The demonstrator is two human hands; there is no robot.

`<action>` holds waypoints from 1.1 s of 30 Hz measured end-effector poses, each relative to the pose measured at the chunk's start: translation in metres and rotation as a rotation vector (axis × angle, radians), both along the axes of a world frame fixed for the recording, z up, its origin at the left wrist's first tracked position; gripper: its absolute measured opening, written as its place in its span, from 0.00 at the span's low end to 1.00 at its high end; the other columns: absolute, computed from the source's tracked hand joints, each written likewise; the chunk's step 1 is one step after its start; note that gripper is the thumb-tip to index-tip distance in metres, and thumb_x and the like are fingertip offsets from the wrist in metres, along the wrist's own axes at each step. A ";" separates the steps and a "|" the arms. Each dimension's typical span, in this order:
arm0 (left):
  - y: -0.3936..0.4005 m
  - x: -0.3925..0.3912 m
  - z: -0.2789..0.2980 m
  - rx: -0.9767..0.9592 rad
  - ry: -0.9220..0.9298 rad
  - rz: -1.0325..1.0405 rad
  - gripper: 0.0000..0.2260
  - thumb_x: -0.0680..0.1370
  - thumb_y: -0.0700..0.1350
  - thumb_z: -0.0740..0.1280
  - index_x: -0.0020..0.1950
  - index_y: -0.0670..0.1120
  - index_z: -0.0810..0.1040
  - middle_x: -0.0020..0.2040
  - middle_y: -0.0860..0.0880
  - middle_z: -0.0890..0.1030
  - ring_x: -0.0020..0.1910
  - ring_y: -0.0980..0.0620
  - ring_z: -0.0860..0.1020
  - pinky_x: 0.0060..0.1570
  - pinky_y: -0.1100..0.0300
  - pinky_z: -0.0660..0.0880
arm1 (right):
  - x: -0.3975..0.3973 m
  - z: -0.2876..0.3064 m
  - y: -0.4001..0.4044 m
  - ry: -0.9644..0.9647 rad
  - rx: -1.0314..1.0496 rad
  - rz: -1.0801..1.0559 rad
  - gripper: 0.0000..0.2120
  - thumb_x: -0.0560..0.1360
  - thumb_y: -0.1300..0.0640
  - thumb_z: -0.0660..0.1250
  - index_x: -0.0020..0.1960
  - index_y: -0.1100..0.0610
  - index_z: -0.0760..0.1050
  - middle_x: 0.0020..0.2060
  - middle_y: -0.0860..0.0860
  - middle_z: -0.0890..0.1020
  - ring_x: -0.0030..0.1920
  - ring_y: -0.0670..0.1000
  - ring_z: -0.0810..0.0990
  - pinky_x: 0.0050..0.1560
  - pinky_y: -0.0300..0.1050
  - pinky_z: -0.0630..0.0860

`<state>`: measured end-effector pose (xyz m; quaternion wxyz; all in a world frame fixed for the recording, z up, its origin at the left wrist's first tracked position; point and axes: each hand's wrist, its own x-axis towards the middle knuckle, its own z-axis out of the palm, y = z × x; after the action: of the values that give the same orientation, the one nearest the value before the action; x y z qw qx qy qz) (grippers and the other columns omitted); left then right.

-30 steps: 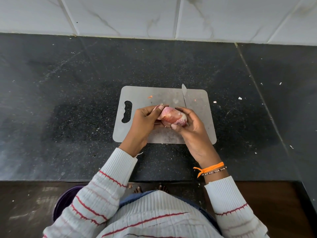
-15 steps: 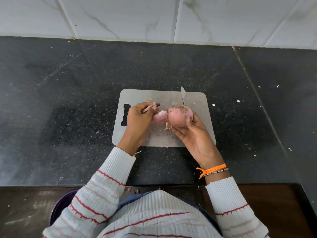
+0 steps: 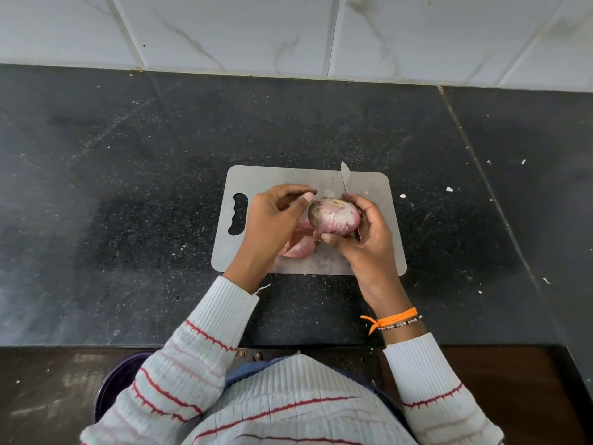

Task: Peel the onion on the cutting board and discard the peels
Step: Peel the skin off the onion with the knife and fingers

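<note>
Nearest the viewer, below the counter edge and well short of the cutting board (image 3: 378, 187), a dark purple bin (image 3: 120, 377) shows beside the person's left sleeve; judged by its place, it is the likely destination for the waste.

Over the near-right part of the board, the right hand (image 3: 369, 242) cups the onion (image 3: 333, 216), fingers and thumb curled round it, holding it slightly above the board's centre.

Just left of the onion, the left hand (image 3: 272, 216) hovers with fingers loosely curled and thumb tip close to the onion's left flank; whether it pinches a scrap of skin cannot be told.

Change: half a second ago the left hand was drawing a pink flap away from the onion; now that flap has come free, and loose peels (image 3: 298, 245) lie on the board under the left hand, toward its near edge. The onion has also been turned, showing a pale, streaked surface with dark patches.

Meaning: one layer is off, but dark skin remains, so peeling appears unfinished and discarding not yet begun.

At the board's far edge, a knife blade (image 3: 345, 176) projects beyond the right hand's fingers.
</note>
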<state>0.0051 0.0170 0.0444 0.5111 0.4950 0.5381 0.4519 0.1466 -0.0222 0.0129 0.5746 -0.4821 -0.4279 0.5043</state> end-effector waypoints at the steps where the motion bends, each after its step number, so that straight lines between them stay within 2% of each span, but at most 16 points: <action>1: -0.002 0.000 0.002 -0.027 -0.027 -0.026 0.06 0.76 0.40 0.67 0.51 0.43 0.81 0.50 0.50 0.82 0.48 0.59 0.80 0.50 0.63 0.78 | 0.000 -0.001 0.000 -0.014 0.008 -0.013 0.30 0.64 0.74 0.73 0.60 0.52 0.72 0.61 0.53 0.76 0.62 0.52 0.77 0.56 0.46 0.78; 3: -0.004 0.001 0.005 -0.061 -0.033 -0.079 0.09 0.76 0.42 0.67 0.55 0.43 0.80 0.52 0.50 0.82 0.50 0.55 0.81 0.50 0.58 0.79 | -0.001 -0.002 -0.001 -0.033 0.026 -0.035 0.30 0.63 0.74 0.74 0.59 0.52 0.73 0.60 0.53 0.77 0.62 0.53 0.76 0.57 0.50 0.78; 5: -0.008 0.002 0.007 -0.090 -0.044 -0.140 0.12 0.76 0.42 0.68 0.59 0.44 0.78 0.53 0.52 0.80 0.48 0.54 0.81 0.48 0.56 0.80 | -0.002 -0.001 -0.002 -0.049 0.049 -0.047 0.30 0.62 0.74 0.74 0.59 0.54 0.73 0.59 0.54 0.77 0.62 0.53 0.76 0.57 0.51 0.78; 7: -0.011 0.004 0.008 -0.139 -0.084 -0.204 0.17 0.75 0.41 0.69 0.63 0.46 0.75 0.54 0.53 0.79 0.44 0.53 0.80 0.44 0.53 0.80 | -0.005 0.001 -0.003 -0.066 0.071 -0.059 0.29 0.62 0.75 0.73 0.58 0.54 0.73 0.58 0.54 0.77 0.61 0.52 0.77 0.55 0.45 0.78; 9: -0.012 0.004 0.006 -0.162 -0.132 -0.239 0.19 0.74 0.40 0.69 0.65 0.46 0.74 0.56 0.49 0.79 0.46 0.50 0.79 0.44 0.54 0.79 | -0.006 0.003 -0.004 -0.076 0.089 -0.061 0.30 0.62 0.76 0.74 0.58 0.54 0.73 0.58 0.55 0.76 0.60 0.51 0.77 0.53 0.40 0.77; 12: -0.013 0.005 0.005 -0.198 -0.250 -0.222 0.18 0.75 0.38 0.68 0.65 0.45 0.75 0.58 0.45 0.79 0.50 0.48 0.80 0.42 0.61 0.79 | -0.007 0.004 -0.004 -0.040 0.078 -0.037 0.29 0.62 0.75 0.74 0.59 0.57 0.73 0.60 0.57 0.76 0.60 0.51 0.78 0.53 0.41 0.78; 17: -0.013 0.003 0.005 -0.240 -0.306 -0.194 0.16 0.77 0.38 0.65 0.65 0.44 0.75 0.56 0.44 0.80 0.48 0.46 0.81 0.40 0.57 0.80 | -0.008 0.003 -0.005 0.013 0.041 0.003 0.27 0.64 0.74 0.73 0.60 0.58 0.73 0.60 0.57 0.77 0.60 0.51 0.78 0.53 0.39 0.77; 22: -0.012 0.004 0.005 -0.210 -0.247 -0.172 0.15 0.78 0.38 0.64 0.64 0.42 0.76 0.57 0.45 0.80 0.56 0.43 0.80 0.52 0.52 0.78 | -0.008 0.006 -0.006 0.022 0.044 0.012 0.26 0.64 0.74 0.72 0.59 0.59 0.73 0.55 0.52 0.79 0.56 0.46 0.80 0.52 0.38 0.77; 24: -0.011 0.004 0.005 -0.193 -0.217 -0.164 0.13 0.78 0.39 0.63 0.63 0.42 0.76 0.56 0.45 0.80 0.56 0.44 0.80 0.50 0.53 0.79 | -0.007 0.006 -0.006 0.012 0.045 0.013 0.25 0.65 0.73 0.72 0.59 0.58 0.73 0.55 0.51 0.79 0.56 0.46 0.80 0.53 0.39 0.77; 27: -0.011 0.002 0.009 -0.195 -0.197 -0.159 0.12 0.81 0.42 0.59 0.62 0.43 0.77 0.55 0.43 0.80 0.47 0.43 0.82 0.43 0.53 0.80 | -0.005 0.002 -0.005 0.003 0.051 0.004 0.23 0.67 0.69 0.73 0.60 0.57 0.73 0.57 0.53 0.79 0.59 0.49 0.78 0.56 0.43 0.76; 29: -0.011 -0.001 0.010 -0.187 -0.182 -0.157 0.13 0.81 0.42 0.59 0.62 0.43 0.77 0.53 0.42 0.81 0.43 0.44 0.81 0.45 0.54 0.80 | -0.004 -0.002 -0.004 0.012 0.031 -0.032 0.20 0.69 0.62 0.73 0.59 0.54 0.74 0.57 0.53 0.79 0.59 0.51 0.78 0.55 0.45 0.76; 31: -0.011 -0.003 0.011 -0.157 -0.183 -0.180 0.12 0.80 0.41 0.61 0.62 0.44 0.77 0.51 0.43 0.81 0.45 0.44 0.79 0.50 0.51 0.78 | -0.003 -0.003 -0.003 0.031 0.009 -0.060 0.17 0.70 0.54 0.73 0.57 0.54 0.76 0.55 0.55 0.80 0.57 0.55 0.79 0.54 0.49 0.77; 33: -0.012 -0.004 0.012 -0.116 -0.173 -0.257 0.14 0.76 0.39 0.67 0.62 0.47 0.77 0.49 0.45 0.81 0.46 0.45 0.76 0.50 0.48 0.75 | -0.005 0.000 -0.003 0.060 -0.019 -0.074 0.19 0.71 0.46 0.71 0.55 0.57 0.76 0.52 0.58 0.81 0.54 0.58 0.81 0.51 0.52 0.79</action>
<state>0.0007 0.0049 0.0565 0.6369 0.4886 0.4495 0.3920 0.1419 -0.0254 0.0124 0.6009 -0.4877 -0.3874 0.5011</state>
